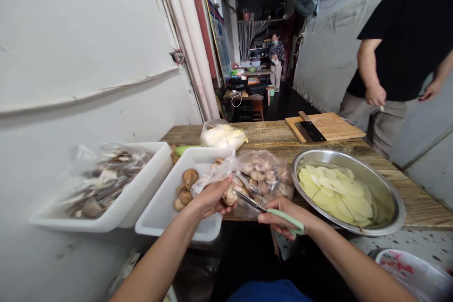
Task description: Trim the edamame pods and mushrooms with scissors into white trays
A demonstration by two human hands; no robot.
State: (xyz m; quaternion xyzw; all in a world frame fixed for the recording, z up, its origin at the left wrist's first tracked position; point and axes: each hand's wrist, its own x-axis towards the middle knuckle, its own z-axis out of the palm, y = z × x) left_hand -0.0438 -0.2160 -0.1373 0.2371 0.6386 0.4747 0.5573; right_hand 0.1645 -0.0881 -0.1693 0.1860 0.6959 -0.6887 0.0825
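My left hand [214, 197] is closed around a mushroom [230, 195], over the right edge of a white plastic tray [148, 217]. Scissors with pale green handles [288, 221] are gripped in my right hand [281, 217]. Their blades point left and touch or nearly touch the mushroom. Several brown mushrooms [190, 177] lie in the tray. Just beyond my hands, a clear plastic bag [264, 170] full of mushrooms rests partly on the tray and partly on the wooden table [272, 134].
Right of the bag stands a metal bowl [398, 203] of sliced potatoes in liquid. A cleaver [310, 131] lies on a cutting board [341, 127]. Another white tray [116, 207] sits left. One person [406, 37] stands at right; another [276, 59] is far back.
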